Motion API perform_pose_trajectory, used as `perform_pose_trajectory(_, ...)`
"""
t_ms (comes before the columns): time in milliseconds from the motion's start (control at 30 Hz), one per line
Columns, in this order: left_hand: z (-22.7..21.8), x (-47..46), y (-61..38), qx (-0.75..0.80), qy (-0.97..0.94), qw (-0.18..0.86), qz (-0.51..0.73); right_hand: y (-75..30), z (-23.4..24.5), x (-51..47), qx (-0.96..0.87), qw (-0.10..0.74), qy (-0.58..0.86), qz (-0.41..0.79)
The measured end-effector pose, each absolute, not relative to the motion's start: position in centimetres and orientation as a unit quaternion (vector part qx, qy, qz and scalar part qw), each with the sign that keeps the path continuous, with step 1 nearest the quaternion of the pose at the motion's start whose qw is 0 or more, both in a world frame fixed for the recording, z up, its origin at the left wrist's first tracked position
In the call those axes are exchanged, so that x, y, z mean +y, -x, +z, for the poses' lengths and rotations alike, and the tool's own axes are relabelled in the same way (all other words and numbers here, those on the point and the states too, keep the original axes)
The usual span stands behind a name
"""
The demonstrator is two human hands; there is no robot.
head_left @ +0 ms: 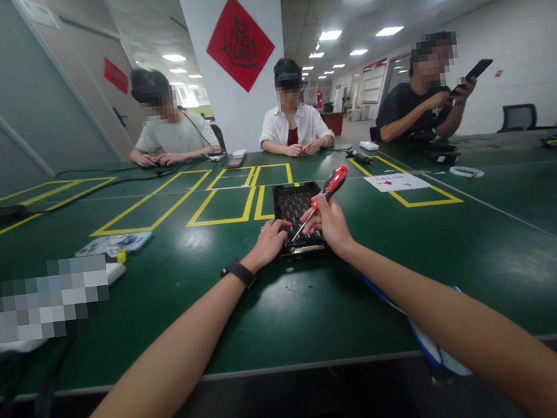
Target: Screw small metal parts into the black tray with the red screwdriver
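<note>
A black plastic tray (pixel 298 201) with a patterned inside sits on the green table in front of me. My left hand (pixel 268 242) is closed over its near left edge, fingertips reaching inside. In my right hand (pixel 333 224) is a screwdriver (pixel 336 179) with a red and black handle, slanting up to the right. Its thin metal shaft points down into the near left part of the tray, close to my left fingers. Whether the tip touches a screw is too small to make out.
Yellow tape rectangles mark the green table (pixel 251 319). A white paper sheet (pixel 396 182) and a roll of white tape (pixel 466 172) lie to the right. A flat package (pixel 114 244) lies left. Three people sit across the table; one holds a phone (pixel 475 74).
</note>
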State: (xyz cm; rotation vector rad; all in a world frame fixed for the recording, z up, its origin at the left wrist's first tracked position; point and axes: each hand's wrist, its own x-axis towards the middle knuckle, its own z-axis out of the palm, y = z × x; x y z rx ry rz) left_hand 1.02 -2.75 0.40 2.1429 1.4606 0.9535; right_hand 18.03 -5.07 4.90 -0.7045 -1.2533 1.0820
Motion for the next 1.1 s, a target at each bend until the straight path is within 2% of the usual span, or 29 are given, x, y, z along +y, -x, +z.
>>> perform_pose_trajectory(200, 0.5, -2.6, -1.0, 0.499, -0.767, 0.189, 0.357, -18.3, 4.6, -4.5, -0.565, 0.63, 0.315, 0.43)
perform_pose_trajectory(733, 0.6, -2.9, -1.0, 0.5, -0.755, 0.211, 0.368, -18.7, 4.5, -4.5, -0.573, 0.621, 0.311, 0.435)
perform_pose_trajectory(933, 2.2, -4.4, -1.1, 0.493, -0.75, 0.134, 0.42, -18.5, 4.6, -4.8, -0.584, 0.613, 0.304, 0.436)
perform_pose_trajectory(1100, 3.3, -5.6, -1.5, 0.4, -0.78, 0.235, 0.419, -18.5, 5.0, -5.1, -0.574, 0.628, 0.297, 0.434)
